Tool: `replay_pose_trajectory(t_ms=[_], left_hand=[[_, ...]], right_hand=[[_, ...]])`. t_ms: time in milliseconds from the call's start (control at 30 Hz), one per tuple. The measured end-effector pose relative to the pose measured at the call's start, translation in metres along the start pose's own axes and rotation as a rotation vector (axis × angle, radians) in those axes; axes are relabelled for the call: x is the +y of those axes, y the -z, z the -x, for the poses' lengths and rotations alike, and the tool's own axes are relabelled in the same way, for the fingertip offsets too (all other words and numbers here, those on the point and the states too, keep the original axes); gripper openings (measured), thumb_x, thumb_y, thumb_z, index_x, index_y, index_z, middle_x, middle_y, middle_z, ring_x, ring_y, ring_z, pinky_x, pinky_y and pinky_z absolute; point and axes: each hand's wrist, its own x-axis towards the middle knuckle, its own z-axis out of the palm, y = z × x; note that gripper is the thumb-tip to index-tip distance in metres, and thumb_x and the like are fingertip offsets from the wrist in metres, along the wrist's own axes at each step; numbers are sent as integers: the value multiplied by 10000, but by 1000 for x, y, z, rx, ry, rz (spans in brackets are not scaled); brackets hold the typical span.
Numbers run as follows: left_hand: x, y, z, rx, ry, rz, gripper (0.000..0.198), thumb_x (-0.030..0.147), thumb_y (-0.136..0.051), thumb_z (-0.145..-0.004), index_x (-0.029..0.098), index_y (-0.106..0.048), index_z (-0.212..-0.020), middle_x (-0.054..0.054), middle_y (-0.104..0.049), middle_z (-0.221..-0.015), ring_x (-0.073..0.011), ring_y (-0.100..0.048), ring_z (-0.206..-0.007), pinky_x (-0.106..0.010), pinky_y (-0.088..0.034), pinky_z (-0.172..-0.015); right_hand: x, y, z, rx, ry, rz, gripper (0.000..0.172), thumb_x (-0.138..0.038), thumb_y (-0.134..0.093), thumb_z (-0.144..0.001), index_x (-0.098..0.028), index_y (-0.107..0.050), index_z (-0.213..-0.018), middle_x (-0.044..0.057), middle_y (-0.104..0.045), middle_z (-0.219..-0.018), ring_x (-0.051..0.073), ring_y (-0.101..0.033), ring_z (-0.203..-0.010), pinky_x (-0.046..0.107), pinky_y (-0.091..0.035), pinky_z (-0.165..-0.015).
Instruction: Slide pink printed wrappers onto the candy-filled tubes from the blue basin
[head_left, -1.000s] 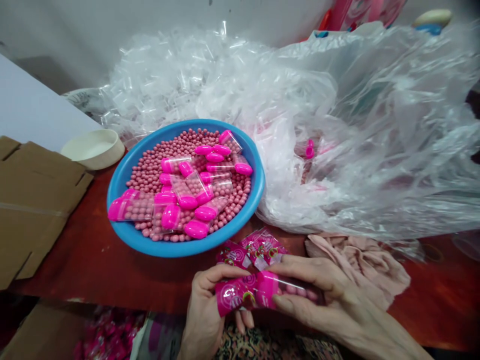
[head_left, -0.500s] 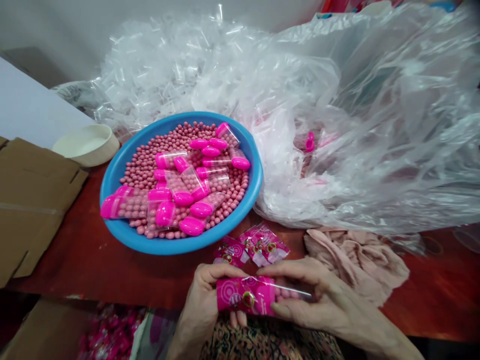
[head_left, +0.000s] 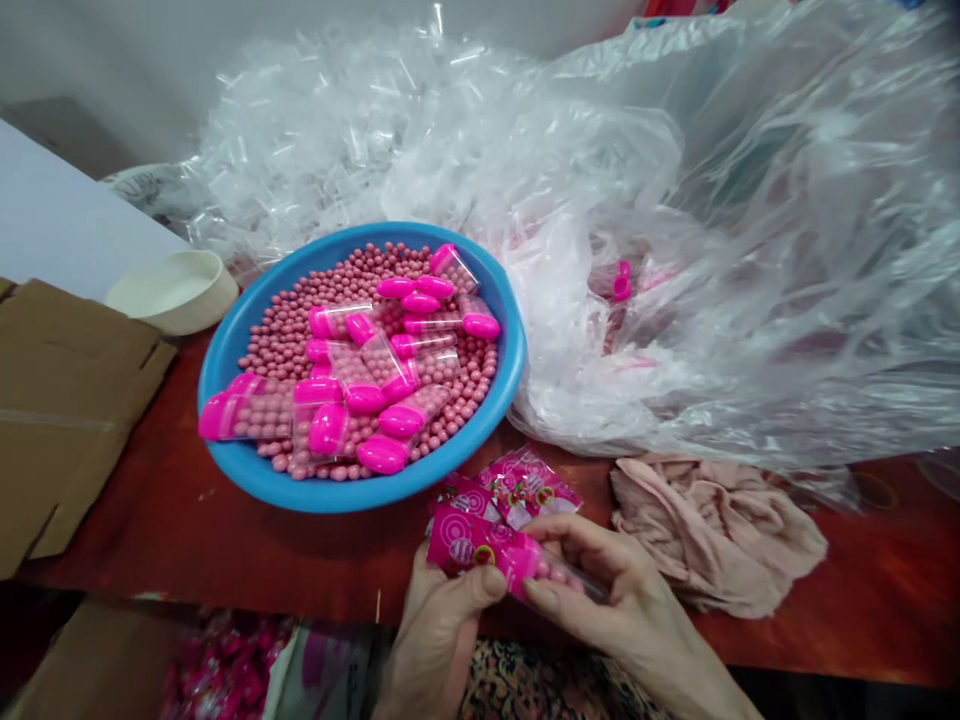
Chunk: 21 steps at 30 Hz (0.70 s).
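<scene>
Between my two hands, over the table's front edge, is a clear tube of pink balls (head_left: 559, 574) partly covered by a printed pink wrapper sleeve (head_left: 480, 550). My left hand (head_left: 450, 625) is closed on the sleeved end, thumb pressed on its front, the other fingers mostly hidden behind. Closed round the bare end is my right hand (head_left: 615, 580), its thumb close to the sleeve's edge. Just beyond my hands lie several flat pink printed wrappers (head_left: 529, 485) on the table. A blue basin (head_left: 360, 492) farther off holds loose pink balls and several filled tubes with bright pink caps.
A crumpled beige cloth (head_left: 720, 530) lies right of my hands. Behind it spreads a large clear plastic bag (head_left: 750, 330), and a heap of clear tubes (head_left: 322, 140) rises at the back. On the left are a white bowl (head_left: 176, 295) and a cardboard box (head_left: 75, 410).
The tube and sleeve have tilted, the sleeved end now up and left. My left thumb has come round onto the sleeve's front, and my left hand has shifted right.
</scene>
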Motion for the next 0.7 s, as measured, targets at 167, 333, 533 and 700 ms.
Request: replay_pose_trajectory(t_ms=[167, 333, 533, 700], left_hand=[[3, -14, -4, -82, 49, -7, 83, 194, -702, -689, 121, -708, -728, -52, -701, -650, -210, -659, -706, -353, -494, -770], [-2, -10, -7, -136, 134, 68, 198, 298, -742, -667, 130, -712, -766, -58, -691, -627, -219, -659, -685, -347, -510, -711], [0, -12, -5, -138, 119, 49, 166, 241, -762, -641, 144, -719, -769, -31, -678, -590, -183, -648, -622, -318, -509, -699], [1, -14, -3, -94, 125, 28, 71, 177, -703, -694, 154, -718, -759, -28, -686, -610, -168, -644, -629, -295, -496, -701]], right_hand=[[13, -24, 9, 189, 116, 10, 173, -301, -645, -758, -212, -619, -904, -23, -598, -667, 109, -552, -558, 182, -459, -515], [22, -38, 15, 396, 269, 44, 216, -257, -669, -743, -236, -614, -950, -46, -571, -610, 91, -521, -492, 173, -434, -485], [27, -40, 13, 350, 213, -58, 214, -286, -630, -784, -241, -541, -973, -70, -511, -562, 89, -492, -460, 170, -414, -443], [29, -43, 15, 421, 320, 144, 323, -225, -632, -773, -280, -547, -1080, -60, -605, -645, 82, -535, -478, 169, -434, -486]])
